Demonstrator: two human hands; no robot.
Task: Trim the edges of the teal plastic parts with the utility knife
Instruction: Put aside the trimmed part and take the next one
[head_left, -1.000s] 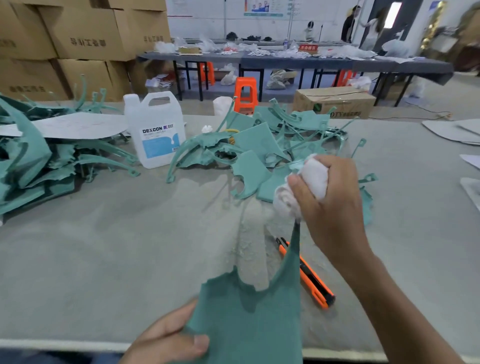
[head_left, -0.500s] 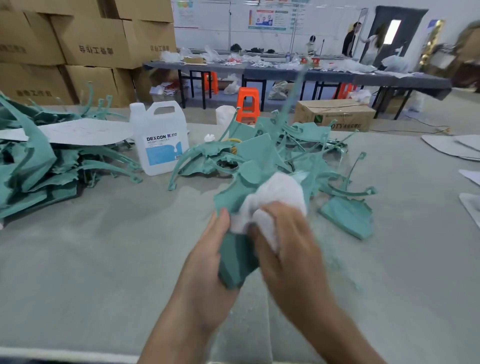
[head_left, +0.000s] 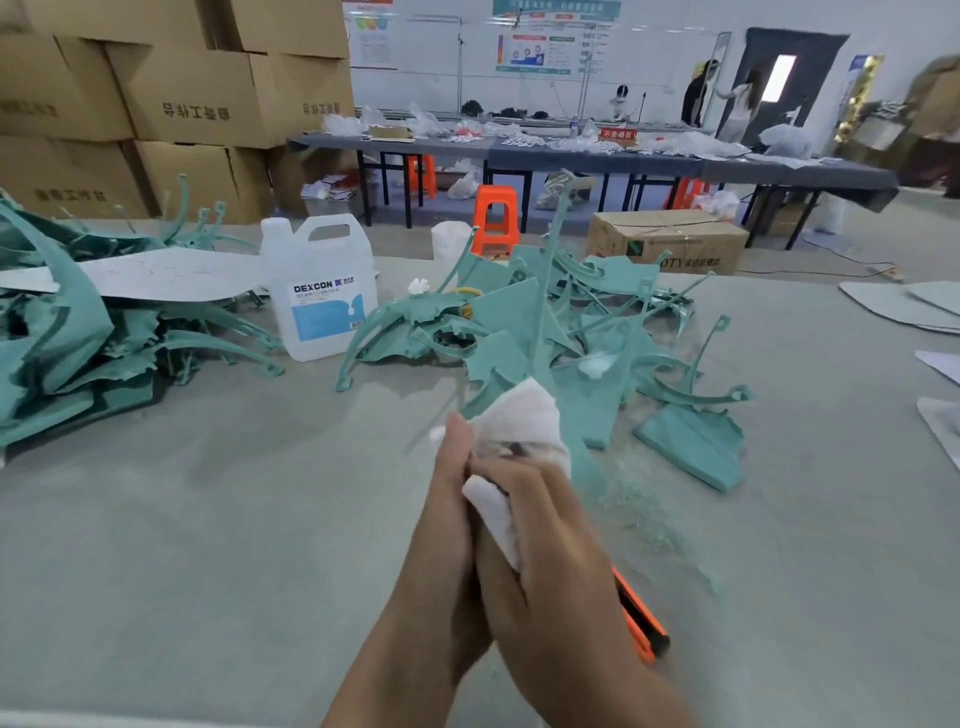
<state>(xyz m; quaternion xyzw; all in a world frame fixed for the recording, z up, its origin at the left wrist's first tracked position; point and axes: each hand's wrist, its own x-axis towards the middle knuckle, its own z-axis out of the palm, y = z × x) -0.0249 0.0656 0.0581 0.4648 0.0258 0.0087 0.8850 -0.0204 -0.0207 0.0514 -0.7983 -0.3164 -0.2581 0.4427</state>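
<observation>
Right hand (head_left: 545, 566) clutches white cloth (head_left: 519, 415) against teal part (head_left: 583, 460), likely wiping it, left hand (head_left: 451, 509) braces alongside, grip unclear, utility knife (head_left: 641, 621) idle on tabletop (head_left: 208, 519).

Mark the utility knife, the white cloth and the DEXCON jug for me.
utility knife (head_left: 641, 621), head view, on its visible orange-and-black body.
white cloth (head_left: 519, 413), head view, on its bunched upper part.
DEXCON jug (head_left: 324, 306), head view, on its front label.
</observation>
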